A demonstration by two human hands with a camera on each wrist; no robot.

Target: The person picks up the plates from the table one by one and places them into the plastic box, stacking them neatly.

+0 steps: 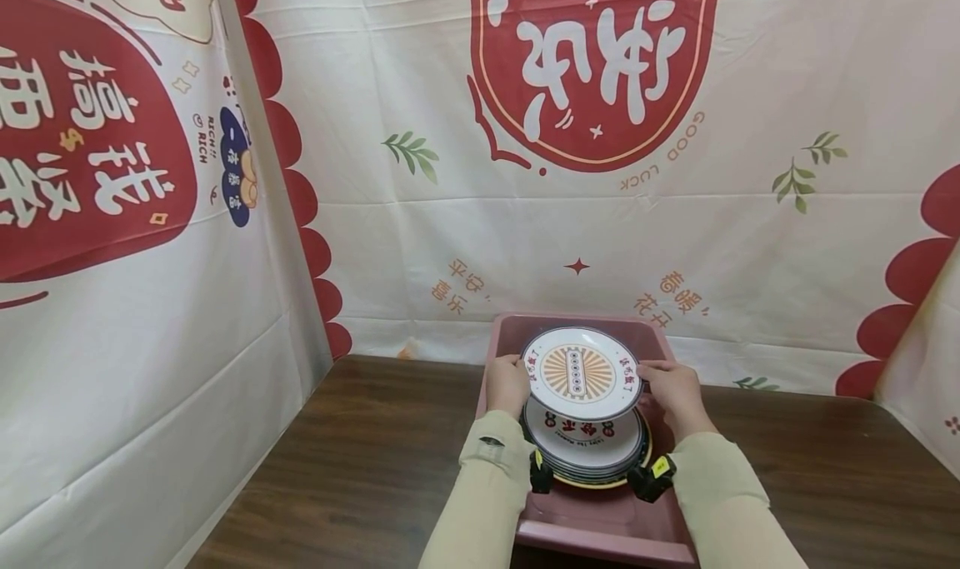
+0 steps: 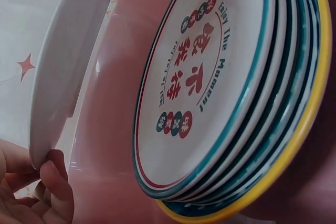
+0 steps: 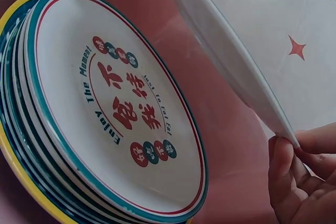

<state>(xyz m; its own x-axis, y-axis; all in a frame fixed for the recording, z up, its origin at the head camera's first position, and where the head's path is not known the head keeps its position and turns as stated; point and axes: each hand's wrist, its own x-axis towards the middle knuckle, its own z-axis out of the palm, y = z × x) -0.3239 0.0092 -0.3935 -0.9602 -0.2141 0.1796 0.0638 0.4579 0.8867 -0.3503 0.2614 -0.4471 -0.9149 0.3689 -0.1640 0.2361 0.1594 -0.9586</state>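
Observation:
A white plate (image 1: 579, 375) with an orange sunburst print and red characters is held up above a stack of plates (image 1: 585, 444). My left hand (image 1: 507, 384) pinches its left rim, and my right hand (image 1: 675, 392) pinches the right rim. Both wrist views show the held plate's pale underside (image 2: 68, 51) tilted and apart from the stack. The top stacked plate (image 3: 115, 103) is white with a teal rim and red lettering. A yellow-rimmed plate (image 2: 310, 103) lies at the bottom of the stack.
The stack stands in a pink plastic tub (image 1: 600, 515) with raised walls, set on a dark wooden table (image 1: 360, 461). Printed white cloth (image 1: 420, 236) hangs behind the table and along the left side. Black wrist cameras (image 1: 651, 479) are strapped near both hands.

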